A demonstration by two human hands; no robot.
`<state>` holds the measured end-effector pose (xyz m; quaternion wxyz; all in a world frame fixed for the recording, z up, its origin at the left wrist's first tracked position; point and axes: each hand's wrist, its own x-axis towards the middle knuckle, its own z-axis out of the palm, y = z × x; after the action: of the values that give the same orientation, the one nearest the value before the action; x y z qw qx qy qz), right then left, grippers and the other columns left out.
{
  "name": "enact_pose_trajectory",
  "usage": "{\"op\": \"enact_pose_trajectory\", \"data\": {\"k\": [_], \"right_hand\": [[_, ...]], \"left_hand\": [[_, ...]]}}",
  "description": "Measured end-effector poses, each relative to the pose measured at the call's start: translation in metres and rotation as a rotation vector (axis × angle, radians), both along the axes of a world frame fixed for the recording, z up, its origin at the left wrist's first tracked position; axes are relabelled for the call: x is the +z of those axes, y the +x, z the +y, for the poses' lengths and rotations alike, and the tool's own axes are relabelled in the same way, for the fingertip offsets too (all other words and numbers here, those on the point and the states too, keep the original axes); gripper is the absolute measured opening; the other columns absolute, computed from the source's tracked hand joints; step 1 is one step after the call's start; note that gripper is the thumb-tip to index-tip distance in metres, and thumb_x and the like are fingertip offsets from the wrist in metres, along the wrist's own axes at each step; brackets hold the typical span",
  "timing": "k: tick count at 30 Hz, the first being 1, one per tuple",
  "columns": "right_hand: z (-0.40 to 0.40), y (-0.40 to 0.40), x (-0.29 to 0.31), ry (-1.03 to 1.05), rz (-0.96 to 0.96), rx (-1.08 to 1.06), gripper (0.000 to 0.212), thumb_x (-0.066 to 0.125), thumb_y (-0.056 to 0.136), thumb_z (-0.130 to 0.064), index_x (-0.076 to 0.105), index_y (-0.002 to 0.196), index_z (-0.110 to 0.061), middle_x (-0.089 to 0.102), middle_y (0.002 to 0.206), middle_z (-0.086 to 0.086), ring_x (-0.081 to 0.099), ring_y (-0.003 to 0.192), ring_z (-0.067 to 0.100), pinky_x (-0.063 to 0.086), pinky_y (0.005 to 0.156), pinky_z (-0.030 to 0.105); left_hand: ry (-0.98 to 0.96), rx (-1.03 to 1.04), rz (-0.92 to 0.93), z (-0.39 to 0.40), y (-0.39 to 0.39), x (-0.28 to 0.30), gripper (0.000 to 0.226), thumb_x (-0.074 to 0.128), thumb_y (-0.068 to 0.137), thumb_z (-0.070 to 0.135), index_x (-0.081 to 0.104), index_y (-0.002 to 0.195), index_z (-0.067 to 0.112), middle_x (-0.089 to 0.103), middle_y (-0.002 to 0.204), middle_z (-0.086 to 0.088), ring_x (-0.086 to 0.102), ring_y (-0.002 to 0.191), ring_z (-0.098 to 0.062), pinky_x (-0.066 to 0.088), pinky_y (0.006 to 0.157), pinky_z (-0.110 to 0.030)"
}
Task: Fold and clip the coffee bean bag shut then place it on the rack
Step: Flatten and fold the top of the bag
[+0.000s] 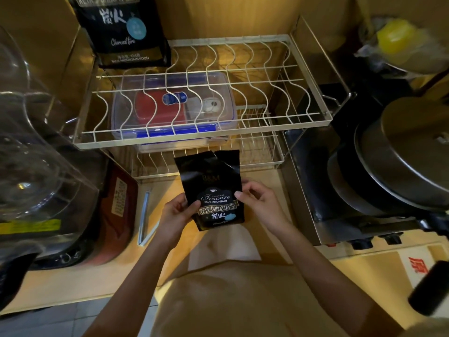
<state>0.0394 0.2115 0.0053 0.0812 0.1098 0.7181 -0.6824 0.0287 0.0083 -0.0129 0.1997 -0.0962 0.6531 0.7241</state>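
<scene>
Both hands hold the coffee bag point(213, 190) up off the counter, between them. The left hand point(176, 215) pinches its low left edge, and the right hand point(258, 203) pinches the right edge — probably to keep it straight for folding. The bag is black and shiny, with gold words. Its top is torn open, not folded yet. The clip point(145, 217) lies just left of the left hand — the rack point(313, 117) waits above the hands.
</scene>
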Motion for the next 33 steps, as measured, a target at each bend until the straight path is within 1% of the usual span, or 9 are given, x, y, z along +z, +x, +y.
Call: {"op": "enact_pose_trajectory", "data": {"k": [5,10,16,20,23,25,27,29,33], "right_hand": [[0.014,-0.016,-0.001,-0.139,-0.085,0.029,0.037,0.066,0.072,0.007,0.062,0.097,-0.021,0.065,0.105,0.000,0.063,0.094,0.003,0.052,0.073,0.012],[0.025,-0.023,-0.004,-0.136,-0.123,0.132,0.040,0.068,0.068,0.011,0.065,0.093,-0.020,0.073,0.088,-0.010,0.068,0.089,0.005,0.054,0.072,0.016],[0.032,-0.023,-0.009,-0.268,-0.240,0.006,0.041,0.037,0.077,0.019,0.063,0.083,-0.011,0.064,0.085,0.006,0.060,0.082,0.017,0.052,0.063,0.016],[0.018,-0.018,-0.011,-0.084,-0.164,-0.006,0.028,0.052,0.080,0.014,0.059,0.098,-0.007,0.066,0.097,0.024,0.065,0.087,0.031,0.053,0.078,0.038],[0.010,-0.019,-0.013,0.042,-0.119,-0.095,0.024,0.058,0.077,0.013,0.059,0.102,0.011,0.059,0.105,0.041,0.058,0.100,0.048,0.054,0.074,0.037],[0.008,-0.021,-0.013,0.125,-0.080,-0.157,0.017,0.059,0.075,0.015,0.060,0.092,0.017,0.062,0.098,0.041,0.063,0.087,0.043,0.050,0.067,0.030],[0.010,-0.024,-0.017,0.235,-0.055,-0.152,0.012,0.060,0.072,0.016,0.064,0.084,0.013,0.066,0.093,0.037,0.064,0.078,0.032,0.051,0.066,0.029],[0.011,-0.026,-0.019,0.353,-0.027,-0.108,0.010,0.061,0.072,0.014,0.065,0.080,0.009,0.068,0.089,0.033,0.066,0.081,0.038,0.055,0.074,0.035],[0.015,-0.028,-0.020,0.381,0.038,-0.083,0.008,0.061,0.077,0.008,0.062,0.084,0.012,0.063,0.087,0.037,0.058,0.087,0.051,0.048,0.079,0.063]], "left_hand": [[-0.198,-0.062,0.073,0.008,-0.006,0.002,0.008,0.063,0.079,0.003,0.065,0.087,0.004,0.065,0.099,-0.023,0.059,0.096,-0.031,0.046,0.086,-0.043],[-0.365,-0.210,0.180,0.001,-0.016,0.009,0.038,0.075,0.070,0.007,0.062,0.104,0.015,0.066,0.102,-0.007,0.062,0.098,-0.023,0.051,0.085,-0.036],[-0.568,-0.359,0.319,-0.006,-0.021,0.014,0.054,0.080,0.064,0.027,0.058,0.113,0.019,0.062,0.113,0.004,0.057,0.106,-0.010,0.046,0.093,-0.031],[-0.558,-0.402,0.338,-0.008,-0.024,0.019,0.052,0.080,0.064,0.024,0.060,0.111,0.013,0.062,0.117,0.000,0.057,0.109,-0.011,0.047,0.097,-0.036],[-0.635,-0.395,0.413,-0.007,-0.026,0.021,0.055,0.084,0.059,0.023,0.061,0.108,0.013,0.065,0.109,0.001,0.060,0.098,-0.007,0.045,0.086,-0.014],[-0.687,-0.384,0.458,-0.006,-0.025,0.021,0.053,0.085,0.056,0.021,0.063,0.104,0.011,0.065,0.098,0.002,0.056,0.079,0.007,0.037,0.068,0.002],[-0.716,-0.367,0.484,-0.007,-0.024,0.019,0.051,0.084,0.058,0.020,0.064,0.103,0.008,0.064,0.092,0.001,0.052,0.067,0.010,0.034,0.060,0.003],[-0.701,-0.350,0.474,-0.007,-0.023,0.017,0.052,0.083,0.060,0.021,0.064,0.106,0.008,0.068,0.099,-0.004,0.058,0.077,0.001,0.040,0.069,-0.002],[-0.660,-0.333,0.424,-0.003,-0.025,0.017,0.048,0.081,0.062,0.024,0.065,0.105,0.009,0.069,0.108,-0.006,0.063,0.100,-0.018,0.051,0.090,-0.040]]}}
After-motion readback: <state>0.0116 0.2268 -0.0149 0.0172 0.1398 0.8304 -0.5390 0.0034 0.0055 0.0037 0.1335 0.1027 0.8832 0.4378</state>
